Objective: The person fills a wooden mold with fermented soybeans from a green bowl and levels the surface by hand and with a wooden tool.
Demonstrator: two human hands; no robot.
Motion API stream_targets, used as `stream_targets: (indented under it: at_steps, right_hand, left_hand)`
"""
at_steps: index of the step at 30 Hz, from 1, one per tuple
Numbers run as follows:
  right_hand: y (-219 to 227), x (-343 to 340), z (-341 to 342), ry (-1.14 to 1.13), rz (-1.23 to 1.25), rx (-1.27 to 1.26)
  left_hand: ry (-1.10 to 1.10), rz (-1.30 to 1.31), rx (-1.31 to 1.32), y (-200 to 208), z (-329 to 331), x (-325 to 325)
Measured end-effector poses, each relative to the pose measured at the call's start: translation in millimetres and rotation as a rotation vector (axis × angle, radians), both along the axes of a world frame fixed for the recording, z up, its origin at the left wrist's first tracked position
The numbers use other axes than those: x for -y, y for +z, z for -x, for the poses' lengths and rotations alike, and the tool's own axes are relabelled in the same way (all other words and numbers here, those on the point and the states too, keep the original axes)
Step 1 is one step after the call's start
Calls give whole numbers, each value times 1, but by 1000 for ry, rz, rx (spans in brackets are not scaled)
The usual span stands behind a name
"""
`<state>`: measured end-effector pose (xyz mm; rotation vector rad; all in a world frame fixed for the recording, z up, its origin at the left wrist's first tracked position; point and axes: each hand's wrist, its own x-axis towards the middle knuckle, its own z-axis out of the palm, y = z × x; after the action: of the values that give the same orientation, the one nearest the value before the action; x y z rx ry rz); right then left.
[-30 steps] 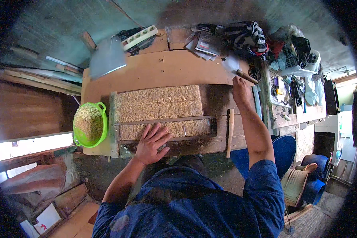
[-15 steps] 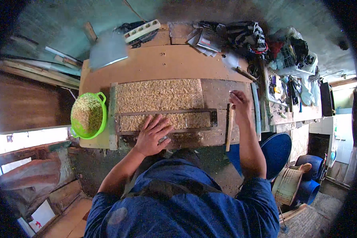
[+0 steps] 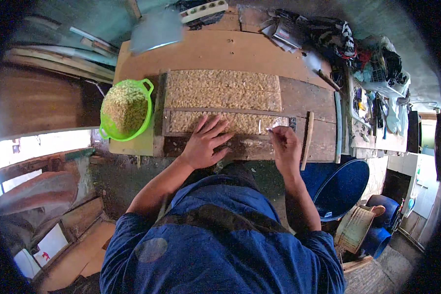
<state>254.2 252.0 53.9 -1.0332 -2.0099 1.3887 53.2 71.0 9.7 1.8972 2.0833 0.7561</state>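
A long, narrow wooden frame [image 3: 257, 139] lies along the near side of the work table. Inside it is a flat clear plastic pack of pale, bean-like pieces [image 3: 245, 125]. My left hand [image 3: 207, 144] rests across the frame's near edge, fingers spread over the pack. At the pack's right end my right hand [image 3: 285, 149] is closed in a pinch; something small and whitish shows at its fingertips, too small to name. Beyond the frame lie flat packs of the same pale pieces [image 3: 220, 90], side by side.
A green colander [image 3: 144, 122] heaped with pale pieces stands left. A wooden stick [image 3: 307, 139] lies right of my right hand. Plastic sheets [image 3: 157, 36] and a power strip [image 3: 204, 12] are at the back. Blue drums [image 3: 340, 188] stand below the table's right side.
My right hand has moved left, from above the bare boards to the right end of the pack. My left hand stays spread on the frame. The whole view has shifted.
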Motion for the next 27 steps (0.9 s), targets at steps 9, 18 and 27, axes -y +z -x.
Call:
stream_targets:
  at_steps: [9,18,27]
  right_hand:
    - [-5,40,58,169,-415,239]
    - [-21,41,74,308,-745,356]
    - [-8,43,68,270,-720,259]
  left_hand:
    - [-6,-26,40,-7,2,4]
    - [-13,-56,76,-5,3,4]
    - [-8,-67,24,-8,3,4]
